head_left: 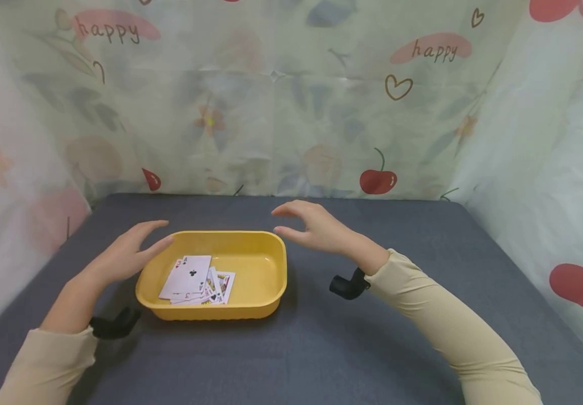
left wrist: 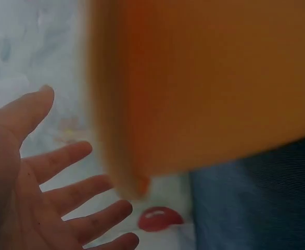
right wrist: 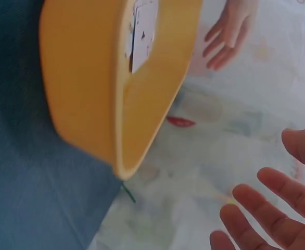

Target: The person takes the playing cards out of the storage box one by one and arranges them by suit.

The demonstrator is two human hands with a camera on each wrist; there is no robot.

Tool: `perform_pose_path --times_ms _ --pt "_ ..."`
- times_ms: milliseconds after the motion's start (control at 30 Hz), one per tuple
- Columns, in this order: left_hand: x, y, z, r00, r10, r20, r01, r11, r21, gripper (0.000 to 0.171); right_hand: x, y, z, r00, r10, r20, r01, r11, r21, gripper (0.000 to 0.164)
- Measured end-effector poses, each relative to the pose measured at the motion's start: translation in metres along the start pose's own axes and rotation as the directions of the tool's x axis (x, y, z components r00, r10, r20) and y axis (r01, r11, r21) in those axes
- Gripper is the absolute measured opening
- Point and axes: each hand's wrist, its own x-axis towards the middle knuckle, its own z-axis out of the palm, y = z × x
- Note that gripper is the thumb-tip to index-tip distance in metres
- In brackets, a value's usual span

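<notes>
A yellow plastic basin (head_left: 258,281) stands on the dark cloth, left of centre in the head view. Loose playing cards (head_left: 188,277) lie in its left half, an ace of clubs on top. My left hand (head_left: 124,253) hovers at the basin's left rim, fingers spread and holding nothing; the left wrist view shows its palm beside the basin wall (left wrist: 220,83). Off the basin's right end, my right hand (head_left: 316,228) is raised with its fingers apart and nothing in it. In the right wrist view, its fingers (right wrist: 251,200) are spread in front of the patterned curtain.
A dark grey-blue cloth (head_left: 372,337) covers the table. Pale curtains (head_left: 271,112) printed with cherries, flowers and "happy" hang behind it and along both sides. Each wrist carries a black camera mount (head_left: 349,284) below the sleeve cuff.
</notes>
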Motion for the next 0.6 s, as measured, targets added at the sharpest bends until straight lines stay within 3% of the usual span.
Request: perform_pose_path --times_ms 233,600 --pt "-0.003 -0.021 0.015 1.000 -0.021 0.002 0.021 0.996 -0.082 0.068 0.036 -0.011 0.017 0.993 0.011 0.114 -0.019 0.998 0.068 0.036" --pt "0.000 -0.026 0.032 1.000 -0.021 -0.013 0.018 0.987 -0.158 0.067 0.087 -0.030 0.055 0.968 -0.011 0.249 -0.021 0.992 0.126 0.035"
